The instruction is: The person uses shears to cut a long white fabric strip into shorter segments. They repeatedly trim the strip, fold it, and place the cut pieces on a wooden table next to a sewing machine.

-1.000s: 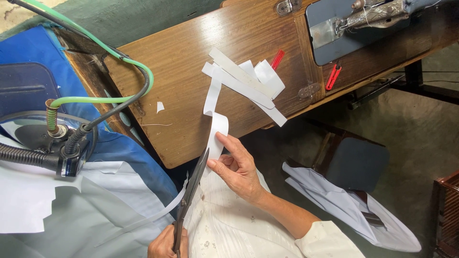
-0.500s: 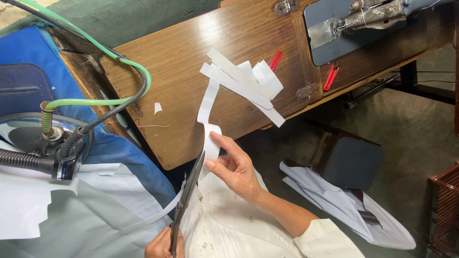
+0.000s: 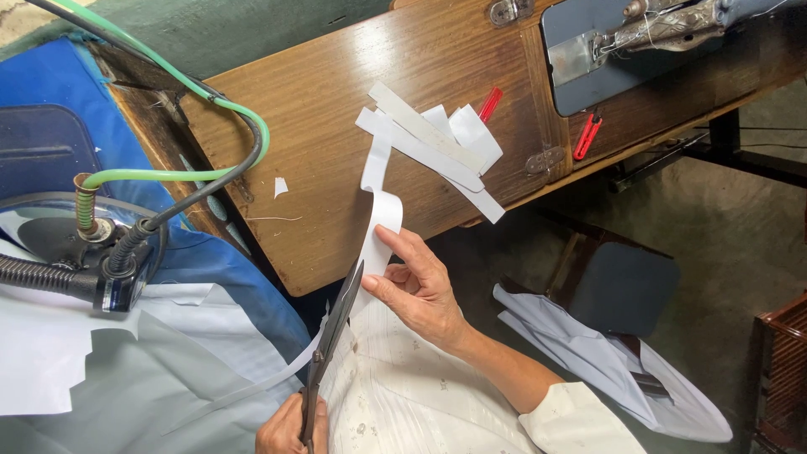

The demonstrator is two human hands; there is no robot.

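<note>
Right now the person is sitting at a wooden table (image 3: 353,109) and cutting a white strip (image 3: 380,220) with scissors (image 3: 332,336). The right hand (image 3: 420,290), coming in from the lower right with a cream sleeve, is pinching the strip between thumb and fingers (image 3: 402,240), fingers mostly curled closed on it, palm facing up. The strip is running up from that hand over the table edge, its upper end touching a pile of white strips (image 3: 437,143) lying on the table. The left hand (image 3: 290,429) is showing only partly at the bottom edge, wrapped around the scissor handles; how tight the fingers are closing, cannot tell. Scissor blades are pointing up toward the right hand, nearly closed, tip just beside the strip at the thumb. A thinner white trimming (image 3: 244,391) is trailing down-left from the blades across pale grey cloth (image 3: 160,378). Left of the table a steam iron (image 3: 84,252) with a green hose (image 3: 168,92) and a dark hose is sitting on a blue pad (image 3: 50,84). A sewing machine (image 3: 639,42) is sitting at the table's far right, two red clips (image 3: 587,136) near it. A dark stool (image 3: 626,290) with white fabric (image 3: 605,361) draped on it is standing on the floor to the right.
</note>
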